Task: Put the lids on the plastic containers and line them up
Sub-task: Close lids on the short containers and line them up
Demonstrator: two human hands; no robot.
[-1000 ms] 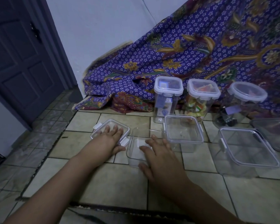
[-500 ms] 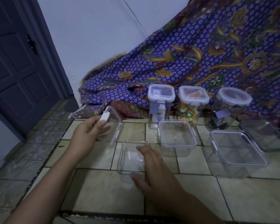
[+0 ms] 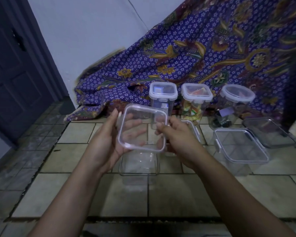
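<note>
Lidding step: clear square plastic lid (image 3: 142, 128) pinched by both edges in left hand (image 3: 108, 142) and right hand (image 3: 176, 135), above open clear square container (image 3: 138, 164) on floor; next, lower squarely, press down.

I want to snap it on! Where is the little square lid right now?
In the head view, the square lid is up in the air at the middle, held by the left hand and right hand, just above the open small container on the tiled floor.
</note>
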